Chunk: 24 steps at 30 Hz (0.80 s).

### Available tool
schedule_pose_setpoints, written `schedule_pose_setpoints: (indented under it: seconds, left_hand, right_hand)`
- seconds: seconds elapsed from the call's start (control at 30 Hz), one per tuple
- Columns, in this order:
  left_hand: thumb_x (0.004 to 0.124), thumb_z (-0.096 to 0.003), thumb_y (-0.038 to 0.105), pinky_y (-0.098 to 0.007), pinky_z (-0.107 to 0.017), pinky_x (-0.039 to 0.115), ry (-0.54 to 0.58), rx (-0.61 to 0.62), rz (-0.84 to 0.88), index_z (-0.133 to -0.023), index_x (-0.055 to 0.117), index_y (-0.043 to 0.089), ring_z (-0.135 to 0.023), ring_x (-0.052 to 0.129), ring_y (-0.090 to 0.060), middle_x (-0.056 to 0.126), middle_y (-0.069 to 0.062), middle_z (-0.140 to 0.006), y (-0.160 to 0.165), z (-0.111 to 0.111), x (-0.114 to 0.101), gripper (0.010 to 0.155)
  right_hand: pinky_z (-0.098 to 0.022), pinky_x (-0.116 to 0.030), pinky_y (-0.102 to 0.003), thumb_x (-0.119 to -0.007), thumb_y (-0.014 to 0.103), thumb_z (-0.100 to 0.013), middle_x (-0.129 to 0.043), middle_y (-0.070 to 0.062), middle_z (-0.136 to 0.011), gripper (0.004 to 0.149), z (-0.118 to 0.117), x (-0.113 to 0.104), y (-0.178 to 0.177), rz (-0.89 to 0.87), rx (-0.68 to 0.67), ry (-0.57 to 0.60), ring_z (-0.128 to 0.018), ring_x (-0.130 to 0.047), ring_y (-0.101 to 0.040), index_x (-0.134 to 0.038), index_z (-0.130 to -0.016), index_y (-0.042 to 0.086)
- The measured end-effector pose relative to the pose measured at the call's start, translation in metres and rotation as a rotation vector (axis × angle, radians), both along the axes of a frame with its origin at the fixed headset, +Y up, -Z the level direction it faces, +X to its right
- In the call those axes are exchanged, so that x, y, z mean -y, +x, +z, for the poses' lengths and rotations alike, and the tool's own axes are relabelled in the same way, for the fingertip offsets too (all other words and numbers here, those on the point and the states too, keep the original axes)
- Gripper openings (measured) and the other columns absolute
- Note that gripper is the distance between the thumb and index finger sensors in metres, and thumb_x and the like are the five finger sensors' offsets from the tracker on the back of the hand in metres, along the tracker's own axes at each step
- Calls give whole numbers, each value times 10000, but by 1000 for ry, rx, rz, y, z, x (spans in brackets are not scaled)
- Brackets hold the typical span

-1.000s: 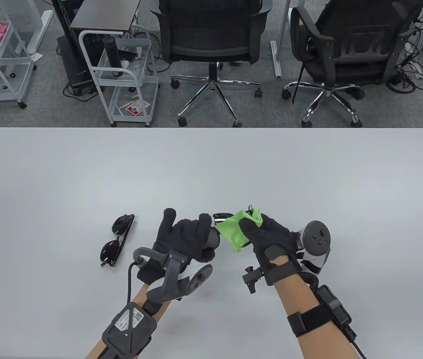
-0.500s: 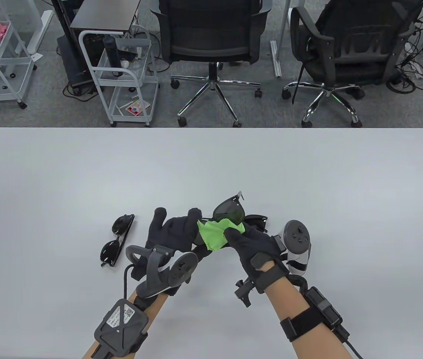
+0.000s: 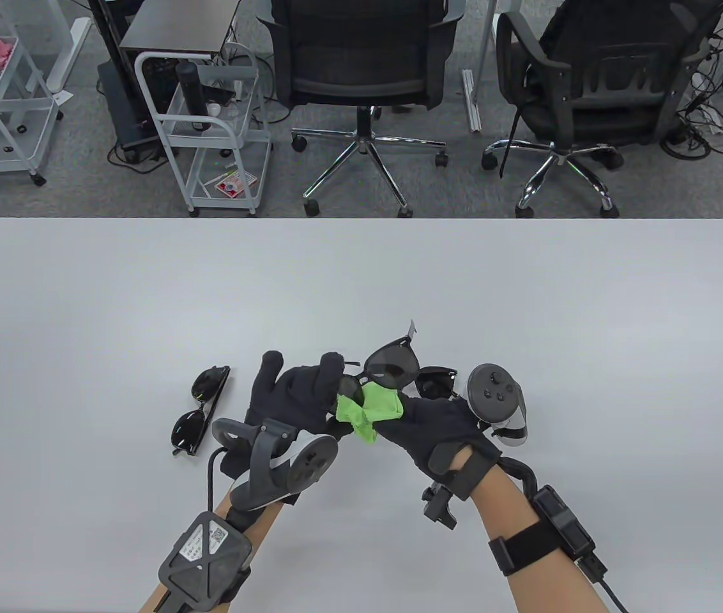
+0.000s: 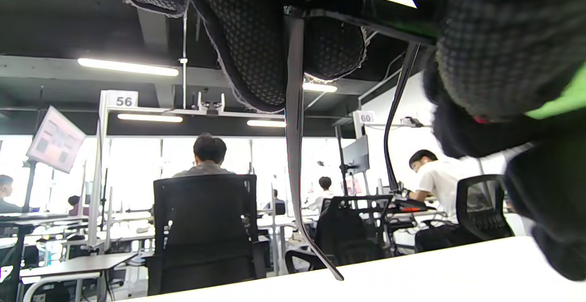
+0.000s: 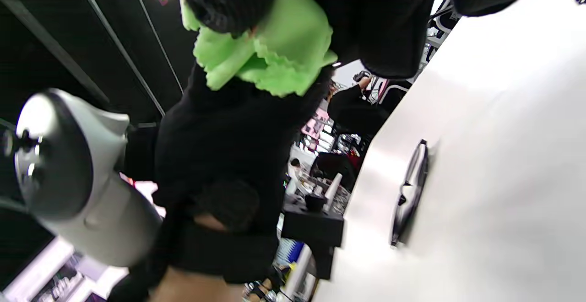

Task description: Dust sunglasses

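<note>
White tabletop [image 3: 527, 306], office chairs beyond its far edge. Near its front edge, a gloved left hand [image 3: 294, 396] curls its fingers around a pair of black-framed dark-lens sunglasses [image 3: 393, 367], raised above the table. Touching those, a gloved right hand [image 3: 438, 428] pinches a bright green wiping cloth [image 3: 371, 408] against a lens. Left of them, a second black pair [image 3: 202, 408] lies flat. Hard rubbing could twist the frame loose and drop it.

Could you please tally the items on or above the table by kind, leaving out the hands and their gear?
Sunglasses: 2, one held by the left hand at, one lying on the table at
Green cloth: 1, pinched by the right hand
Total: 3
</note>
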State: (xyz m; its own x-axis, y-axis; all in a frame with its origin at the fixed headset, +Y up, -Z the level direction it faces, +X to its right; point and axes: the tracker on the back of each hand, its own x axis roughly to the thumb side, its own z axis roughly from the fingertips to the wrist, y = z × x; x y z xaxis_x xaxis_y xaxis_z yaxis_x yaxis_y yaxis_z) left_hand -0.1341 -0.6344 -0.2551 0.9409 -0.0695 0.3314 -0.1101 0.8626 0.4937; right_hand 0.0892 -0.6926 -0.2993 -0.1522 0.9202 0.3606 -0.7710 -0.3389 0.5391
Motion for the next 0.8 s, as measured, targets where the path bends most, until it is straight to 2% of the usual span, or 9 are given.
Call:
schedule_pose_setpoints:
  seconds: [0.17,0.23,0.27,0.3,0.4,0.5,0.6,0.7,0.8]
  left_hand:
    - [924,-211,700,-526,-768,603,-9,30,6,-1014,630,275,-769,1020,-94,878,173,-835,2,2,1,955]
    - [922,-206,709,-521,-767,609,14,57,-28,-1009,637,278,-760,1025,-89,883,177,-828,12,7,1,955]
    - [922,-203,710,-518,-765,612,34,69,-43,-1008,639,276,-756,1026,-90,884,176,-826,18,11,0,957]
    - [924,-205,705,-517,-763,614,51,76,-59,-1008,639,273,-754,1026,-94,885,170,-824,23,14,0,955]
    - [926,-207,694,-513,-753,628,94,72,-85,-1005,643,260,-738,1022,-102,883,167,-805,30,20,-1,951]
    - [913,-198,696,-500,-745,649,84,74,-78,-1002,659,250,-697,1045,-84,897,196,-771,32,20,-1,953]
    - [913,-195,694,-499,-746,651,61,84,-33,-1002,664,258,-688,1047,-78,900,203,-762,32,20,-5,951]
    - [912,-192,698,-495,-746,655,64,73,-44,-1003,668,272,-685,1052,-69,908,209,-755,30,19,-6,948]
    - [920,-184,699,-495,-746,654,65,61,-59,-1000,673,293,-692,1057,-73,916,206,-757,26,16,-5,944]
  right_hand:
    - [-587,-610,-704,-737,350,-491,-733,-205,-1032,638,3,3,-7,3,0,-3,-853,-845,-481,-588,-1014,18]
    - [-594,-623,-685,-737,381,-498,-741,-189,-1030,643,6,4,-10,-27,68,1,-854,-850,-465,-593,-1017,29]
    - [-588,-649,-668,-758,395,-491,-776,-182,-1007,643,8,5,-11,-64,154,-20,-831,-882,-443,-623,-1006,36]
    - [-580,-667,-659,-792,406,-473,-819,-171,-977,639,11,7,-13,-119,218,-54,-802,-912,-427,-671,-986,44]
    - [-576,-694,-638,-869,365,-440,-903,-151,-889,580,15,11,-16,-259,264,-146,-735,-969,-384,-765,-919,56]
    - [-559,-741,-598,-887,443,-413,-1020,-56,-697,482,19,10,-11,-218,428,-69,-573,-1054,-281,-890,-765,114]
    - [-564,-740,-595,-844,477,-433,-1034,-49,-654,479,17,10,-8,-260,388,-61,-537,-1058,-270,-909,-737,113]
    - [-570,-729,-607,-790,484,-455,-1032,-57,-674,495,15,8,-8,-257,358,-49,-554,-1056,-282,-905,-753,106]
    - [-575,-696,-638,-813,399,-456,-982,-104,-784,503,11,8,-10,-239,248,-89,-662,-1014,-342,-851,-836,71]
